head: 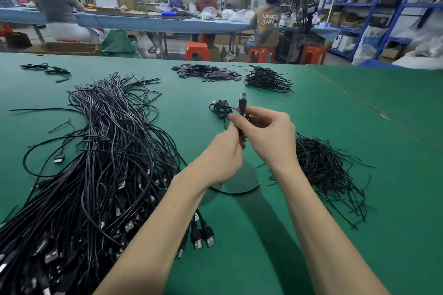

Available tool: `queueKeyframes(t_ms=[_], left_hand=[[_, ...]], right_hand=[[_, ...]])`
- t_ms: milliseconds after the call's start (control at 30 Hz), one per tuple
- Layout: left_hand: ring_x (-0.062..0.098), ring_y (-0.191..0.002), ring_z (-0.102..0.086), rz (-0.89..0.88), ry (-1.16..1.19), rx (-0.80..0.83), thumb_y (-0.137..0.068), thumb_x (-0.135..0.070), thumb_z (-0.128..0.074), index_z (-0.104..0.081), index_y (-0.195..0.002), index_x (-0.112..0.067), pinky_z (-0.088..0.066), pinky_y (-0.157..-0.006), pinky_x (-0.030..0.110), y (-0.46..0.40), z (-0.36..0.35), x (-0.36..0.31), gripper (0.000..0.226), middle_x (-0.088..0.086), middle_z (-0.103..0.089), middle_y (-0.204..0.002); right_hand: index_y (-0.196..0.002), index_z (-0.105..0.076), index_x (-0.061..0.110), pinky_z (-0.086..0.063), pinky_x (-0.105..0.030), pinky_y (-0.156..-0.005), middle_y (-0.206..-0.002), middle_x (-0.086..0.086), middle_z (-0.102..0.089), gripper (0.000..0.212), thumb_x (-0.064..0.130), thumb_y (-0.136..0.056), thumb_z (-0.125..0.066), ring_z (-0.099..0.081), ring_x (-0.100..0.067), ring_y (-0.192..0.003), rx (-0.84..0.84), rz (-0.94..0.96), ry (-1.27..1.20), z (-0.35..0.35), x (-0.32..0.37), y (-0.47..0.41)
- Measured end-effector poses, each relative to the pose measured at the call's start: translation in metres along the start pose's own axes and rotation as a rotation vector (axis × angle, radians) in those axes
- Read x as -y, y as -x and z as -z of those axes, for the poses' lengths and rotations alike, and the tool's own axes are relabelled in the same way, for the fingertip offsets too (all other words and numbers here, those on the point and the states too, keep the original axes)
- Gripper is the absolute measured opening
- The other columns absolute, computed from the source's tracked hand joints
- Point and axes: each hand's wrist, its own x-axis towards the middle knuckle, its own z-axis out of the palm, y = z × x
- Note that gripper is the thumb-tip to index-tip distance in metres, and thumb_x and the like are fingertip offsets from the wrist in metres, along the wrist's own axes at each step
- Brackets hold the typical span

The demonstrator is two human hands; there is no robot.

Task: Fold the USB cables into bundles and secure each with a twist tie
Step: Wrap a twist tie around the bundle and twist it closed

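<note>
My right hand (pixel 266 135) and my left hand (pixel 224 153) meet above the green table (pixel 359 223), both gripping one black USB cable (pixel 242 103). Its plug sticks upward above my right fingers, and a loop of the same cable (pixel 236 191) hangs below my hands onto the table. A large heap of loose USB cables (pixel 103 163) lies to the left. To the right of my right wrist lies a pile of thin black twist ties (pixel 326 170). One small coiled bundle (pixel 220 109) rests just beyond my hands.
Farther back sit a heap of small dark flat pieces (pixel 206 73), a pile of short black cables (pixel 266 79) and a few stray cables at the far left (pixel 45 68). Beyond the table edge, people sit on orange stools at a long bench.
</note>
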Motion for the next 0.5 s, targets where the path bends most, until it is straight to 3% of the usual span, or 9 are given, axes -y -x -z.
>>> queueKeyframes(t_ms=[67, 167, 300, 367, 433, 500], left_hand=[[0.004, -0.063, -0.045, 0.033, 0.080, 0.021, -0.103, -0.011, -0.035, -0.043, -0.130, -0.012, -0.036, -0.061, 0.022, -0.001, -0.003, 0.000, 0.028, -0.006, -0.050, -0.079], [0.007, -0.065, -0.046, 0.106, 0.335, -0.029, -0.107, -0.031, -0.036, -0.043, -0.127, -0.019, -0.037, -0.067, 0.030, -0.002, -0.008, -0.002, 0.024, -0.009, -0.050, -0.078], [0.010, -0.062, -0.042, 0.098, 0.381, -0.119, -0.108, -0.030, -0.033, -0.035, -0.110, -0.028, -0.037, -0.063, 0.031, -0.003, -0.018, -0.004, 0.003, -0.010, -0.051, -0.073], [0.007, -0.057, -0.041, 0.136, 0.436, -0.141, -0.108, -0.024, -0.033, -0.032, -0.096, -0.026, -0.036, -0.058, 0.025, -0.004, -0.024, -0.004, 0.012, -0.006, -0.049, -0.074], [0.005, -0.052, -0.038, 0.173, 0.533, -0.157, -0.108, -0.018, -0.033, -0.031, -0.092, -0.021, -0.033, -0.050, 0.018, -0.004, -0.024, -0.004, 0.017, -0.002, -0.046, -0.073], [0.006, -0.051, -0.034, 0.227, 0.682, -0.183, -0.108, -0.013, -0.034, -0.032, -0.090, -0.018, -0.028, -0.045, 0.016, -0.004, -0.019, -0.003, 0.019, 0.000, -0.044, -0.072]], right_hand=[[-0.073, -0.075, 0.044, -0.050, -0.013, -0.064, -0.067, 0.019, -0.073, 0.015, 0.034, -0.079, -0.085, -0.067, 0.004, -0.066, 0.007, 0.012, 0.016, 0.002, -0.002, -0.001], [-0.074, -0.079, 0.035, -0.059, -0.034, -0.079, -0.074, 0.007, -0.077, 0.010, 0.028, -0.080, -0.084, -0.074, -0.015, -0.077, 0.020, -0.093, -0.090, 0.010, -0.006, -0.005], [-0.073, -0.081, 0.027, -0.056, -0.042, -0.072, -0.073, -0.003, -0.076, 0.010, 0.021, -0.080, -0.085, -0.063, -0.016, -0.065, 0.027, -0.195, -0.211, 0.017, -0.011, -0.008], [-0.076, -0.081, 0.025, -0.059, -0.049, -0.080, -0.077, -0.007, -0.077, 0.006, 0.027, -0.081, -0.084, -0.067, -0.018, -0.067, 0.041, -0.191, -0.136, 0.016, -0.013, -0.009], [-0.083, -0.080, 0.020, -0.062, -0.044, -0.082, -0.080, -0.006, -0.078, 0.018, 0.037, -0.085, -0.079, -0.070, -0.015, -0.066, 0.113, -0.211, -0.089, 0.020, -0.012, -0.010], [-0.093, -0.077, 0.017, -0.063, -0.033, -0.074, -0.086, -0.003, -0.078, 0.028, 0.043, -0.095, -0.067, -0.072, -0.014, -0.067, 0.197, -0.251, -0.130, 0.029, -0.010, -0.013]])
